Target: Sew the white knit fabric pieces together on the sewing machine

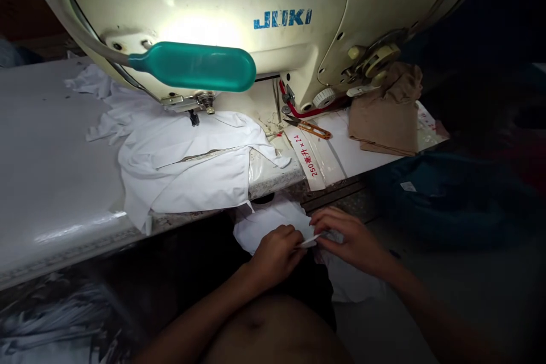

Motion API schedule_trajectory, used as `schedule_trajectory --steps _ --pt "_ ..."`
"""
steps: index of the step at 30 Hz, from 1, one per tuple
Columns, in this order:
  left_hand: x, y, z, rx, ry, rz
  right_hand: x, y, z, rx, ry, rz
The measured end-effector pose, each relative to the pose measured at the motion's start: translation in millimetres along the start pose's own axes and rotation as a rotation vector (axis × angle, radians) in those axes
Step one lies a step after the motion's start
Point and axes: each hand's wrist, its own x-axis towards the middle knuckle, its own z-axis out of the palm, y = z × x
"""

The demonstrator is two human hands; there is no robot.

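Over my lap, below the table edge, both hands pinch the edge of a white fabric piece point(273, 219). My left hand point(279, 247) has its fingers curled around the cloth. My right hand point(345, 233) grips the same edge between thumb and fingers, a short way to the right. Most of this cloth hangs behind the hands, against the table's underside. Above, another white garment piece point(200, 182) lies spread on the table under the presser foot point(194, 118) of a JUKI sewing machine point(205, 11).
A green lamp point(196, 65) hangs before the machine. Orange-handled thread snips point(313, 128) lie beside folded brown fabric point(384, 119) on the table's right. The white tabletop point(51, 165) stretches left. White scraps point(51, 324) are heaped at lower left; a dark teal bundle point(443, 199) sits right.
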Motion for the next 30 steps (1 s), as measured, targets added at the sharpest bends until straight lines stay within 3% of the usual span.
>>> schedule_trajectory --steps 3,6,9,13,19,23,30 --pt "-8.1 5.8 -24.2 -0.461 0.065 -0.132 14.0 -13.5 -0.1 0.182 0.033 0.078" --pt "-24.8 10.5 -52.6 -0.674 0.131 -0.233 32.1 -32.7 16.1 0.328 0.055 0.106" --pt "-44.2 9.8 -74.6 -0.638 0.19 -0.273 52.7 -50.5 32.6 0.395 0.077 0.082" --pt "-63.2 5.3 -91.2 -0.628 0.149 -0.292 77.4 -67.2 43.2 0.379 0.057 0.009" --pt "-71.1 -2.8 -99.7 -0.854 0.354 -0.337 97.6 -83.0 48.1 0.414 -0.006 -0.076" --pt "-74.0 -4.6 -101.7 -0.955 0.388 -0.362 103.2 -89.2 50.6 0.41 -0.045 -0.06" --pt "-82.7 3.4 -111.5 -0.589 0.525 -0.322 105.2 -95.8 65.5 0.447 -0.056 0.114"
